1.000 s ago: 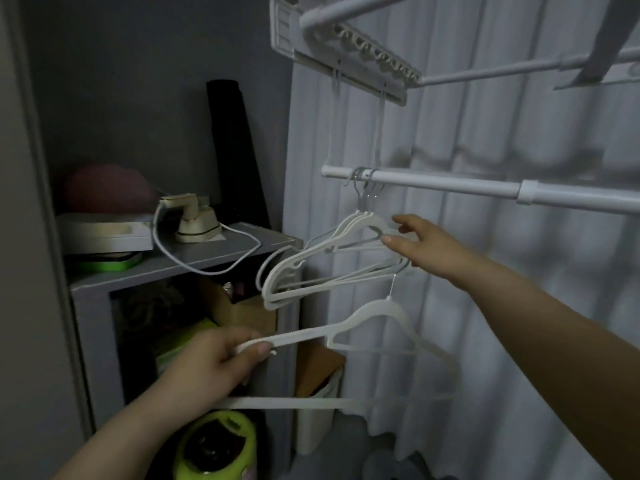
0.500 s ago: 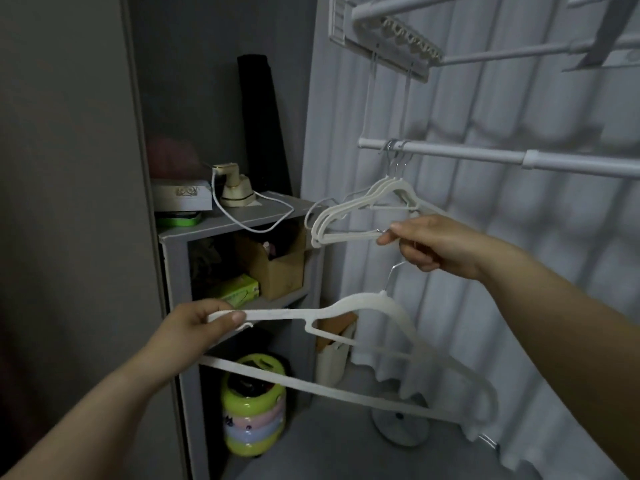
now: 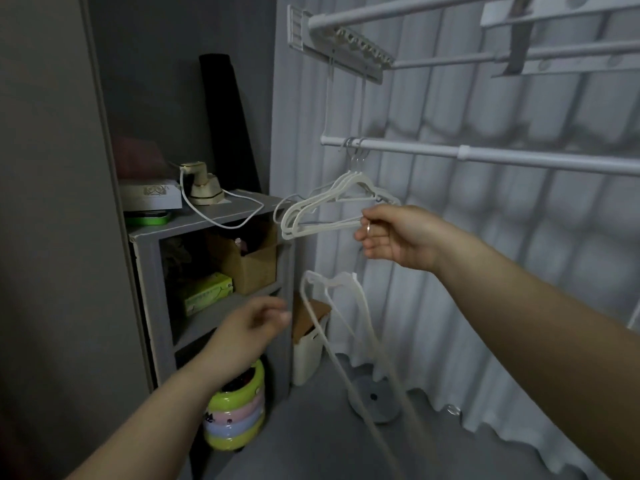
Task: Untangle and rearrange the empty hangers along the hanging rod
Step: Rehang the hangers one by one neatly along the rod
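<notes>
A white hanging rod [image 3: 519,158] runs across the curtain. A bunch of white hangers [image 3: 332,202] hangs from its left end by metal hooks. My right hand [image 3: 398,237] is just right of that bunch, fingers pinched on the metal hook of a separate white hanger [image 3: 346,306]. That hanger dangles below my fist, turned nearly edge-on and blurred with motion. My left hand [image 3: 256,322] is lower left, apart from the hanger, fingers loose and holding nothing.
A grey shelf unit [image 3: 149,258] at the left carries a small iron with a white cord [image 3: 201,185], boxes and a black roll. A striped pot [image 3: 235,420] and a white bin [image 3: 306,355] stand on the floor. A drying rack [image 3: 381,15] is overhead.
My left hand has let go of the loose hanger's arm. The hanger has swung down and turned edge-on, now hanging only from my right hand.
</notes>
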